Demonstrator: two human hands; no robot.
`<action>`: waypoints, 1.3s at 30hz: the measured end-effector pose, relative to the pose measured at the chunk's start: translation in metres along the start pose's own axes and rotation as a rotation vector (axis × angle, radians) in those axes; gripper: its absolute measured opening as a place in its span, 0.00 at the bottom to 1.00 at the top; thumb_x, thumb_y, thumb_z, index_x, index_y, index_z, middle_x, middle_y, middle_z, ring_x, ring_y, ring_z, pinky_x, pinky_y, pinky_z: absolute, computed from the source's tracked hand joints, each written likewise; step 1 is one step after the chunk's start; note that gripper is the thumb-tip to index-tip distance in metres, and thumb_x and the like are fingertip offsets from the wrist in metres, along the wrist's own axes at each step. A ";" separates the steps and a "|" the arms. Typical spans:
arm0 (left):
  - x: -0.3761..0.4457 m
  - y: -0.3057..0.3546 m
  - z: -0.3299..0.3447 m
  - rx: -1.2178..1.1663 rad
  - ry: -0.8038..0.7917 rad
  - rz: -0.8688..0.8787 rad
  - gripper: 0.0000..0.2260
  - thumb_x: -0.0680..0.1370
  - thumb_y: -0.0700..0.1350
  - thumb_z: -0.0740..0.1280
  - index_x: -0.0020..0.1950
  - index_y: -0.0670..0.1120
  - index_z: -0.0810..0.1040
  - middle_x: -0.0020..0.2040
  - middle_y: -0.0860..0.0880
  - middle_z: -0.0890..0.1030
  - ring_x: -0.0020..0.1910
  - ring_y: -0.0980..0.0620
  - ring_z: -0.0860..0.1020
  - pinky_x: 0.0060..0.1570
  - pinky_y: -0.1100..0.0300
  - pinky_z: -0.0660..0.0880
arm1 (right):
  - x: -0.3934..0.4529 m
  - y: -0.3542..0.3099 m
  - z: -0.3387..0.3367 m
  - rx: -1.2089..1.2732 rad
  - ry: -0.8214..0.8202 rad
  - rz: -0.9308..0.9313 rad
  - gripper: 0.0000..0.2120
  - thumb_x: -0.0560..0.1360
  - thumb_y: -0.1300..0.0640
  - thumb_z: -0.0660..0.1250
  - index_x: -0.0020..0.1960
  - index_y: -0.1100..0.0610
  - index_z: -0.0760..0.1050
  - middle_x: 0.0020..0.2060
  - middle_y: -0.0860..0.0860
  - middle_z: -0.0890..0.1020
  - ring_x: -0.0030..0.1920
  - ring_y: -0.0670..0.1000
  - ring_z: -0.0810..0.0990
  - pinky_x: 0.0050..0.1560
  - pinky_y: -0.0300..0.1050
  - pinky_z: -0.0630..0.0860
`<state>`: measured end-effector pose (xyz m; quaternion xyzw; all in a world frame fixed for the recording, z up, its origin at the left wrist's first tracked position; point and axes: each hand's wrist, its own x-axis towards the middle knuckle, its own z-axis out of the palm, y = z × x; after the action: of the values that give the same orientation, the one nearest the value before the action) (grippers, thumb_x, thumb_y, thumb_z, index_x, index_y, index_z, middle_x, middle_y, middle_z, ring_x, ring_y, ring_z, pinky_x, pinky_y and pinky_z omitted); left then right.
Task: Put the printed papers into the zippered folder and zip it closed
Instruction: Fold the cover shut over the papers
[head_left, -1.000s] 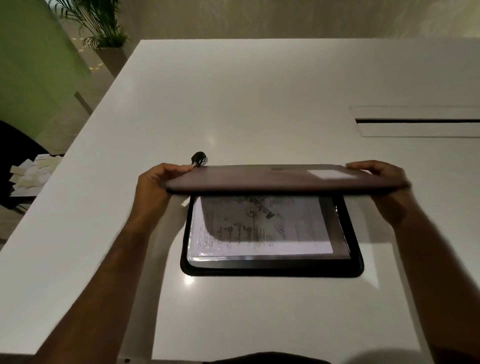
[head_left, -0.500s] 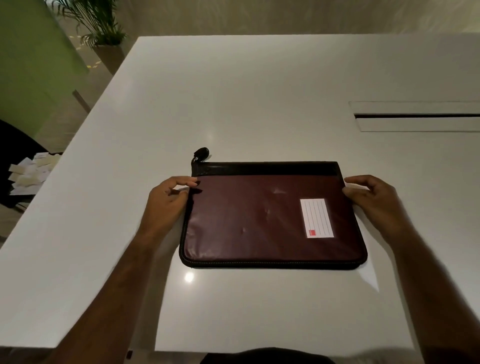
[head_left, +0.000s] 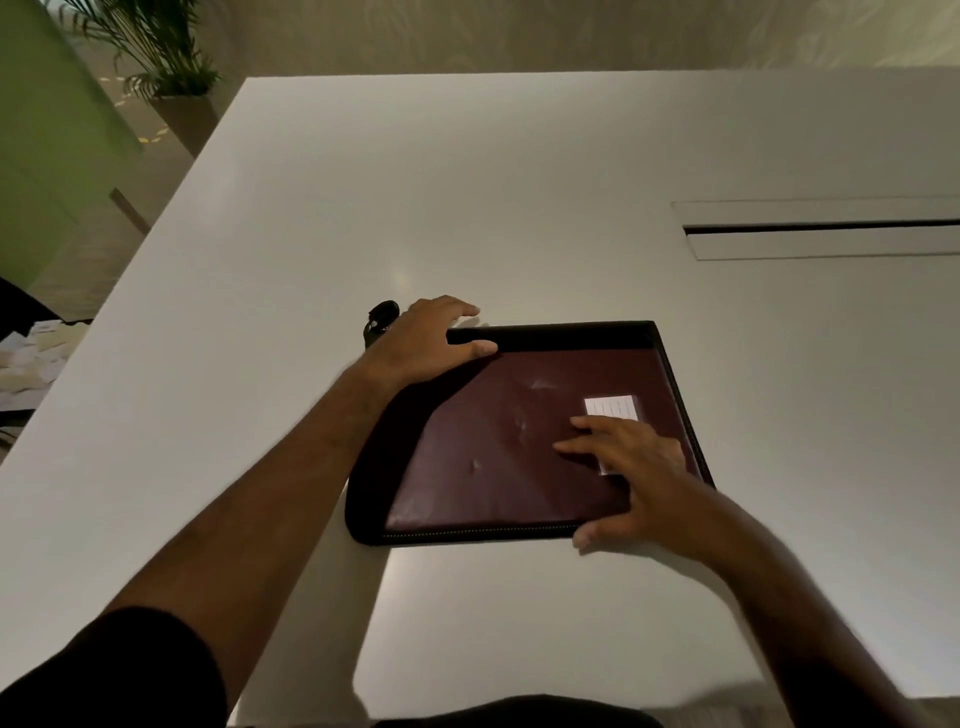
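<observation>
The flat, dark maroon leather zippered folder with black edging lies closed on the white bench, its cover down and the printed papers out of sight. The left hand rests over the folder's far left corner, fingers loosely spread, the thumb lying along the black band at the far edge and the forefinger reaching past it onto the bench; it presses down rather than pinching anything. Just beyond and to the left of this hand's knuckles, a small black zipper pull sticks out from the corner. The right hand lies palm down on the near right part of the cover, fingers spread flat and pointing left, the thumb hooked over the near edge beside the line of zipper teeth. Just beyond its fingertips, and partly under them, sits a white lined label. Well beyond the right hand, a long narrow slot is cut into the bench. Far off past the left hand, a potted green palm stands on the floor
</observation>
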<state>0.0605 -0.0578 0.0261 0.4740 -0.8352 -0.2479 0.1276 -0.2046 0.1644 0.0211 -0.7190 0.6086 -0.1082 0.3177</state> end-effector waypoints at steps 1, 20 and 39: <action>0.005 0.000 0.001 0.010 -0.027 -0.014 0.30 0.75 0.66 0.70 0.71 0.51 0.77 0.70 0.53 0.78 0.69 0.51 0.74 0.67 0.55 0.70 | 0.002 -0.001 0.004 -0.021 0.014 -0.005 0.46 0.60 0.30 0.80 0.75 0.33 0.68 0.79 0.35 0.60 0.80 0.44 0.55 0.78 0.50 0.51; -0.009 -0.029 -0.012 0.021 0.000 -0.134 0.22 0.77 0.62 0.72 0.63 0.49 0.83 0.54 0.54 0.76 0.52 0.54 0.76 0.48 0.59 0.69 | 0.015 0.036 -0.019 -0.225 0.288 0.032 0.25 0.70 0.45 0.81 0.66 0.43 0.83 0.71 0.43 0.78 0.73 0.50 0.72 0.66 0.42 0.51; -0.097 -0.006 0.002 -0.041 0.190 -0.372 0.24 0.73 0.64 0.75 0.52 0.44 0.84 0.43 0.52 0.83 0.41 0.52 0.80 0.40 0.58 0.76 | 0.087 0.064 -0.039 -0.321 0.309 0.137 0.23 0.88 0.48 0.57 0.82 0.47 0.66 0.54 0.54 0.81 0.60 0.57 0.81 0.59 0.54 0.63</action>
<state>0.1140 0.0228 0.0230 0.6385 -0.7124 -0.2386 0.1674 -0.2563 0.0657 -0.0064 -0.6920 0.7070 -0.0972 0.1090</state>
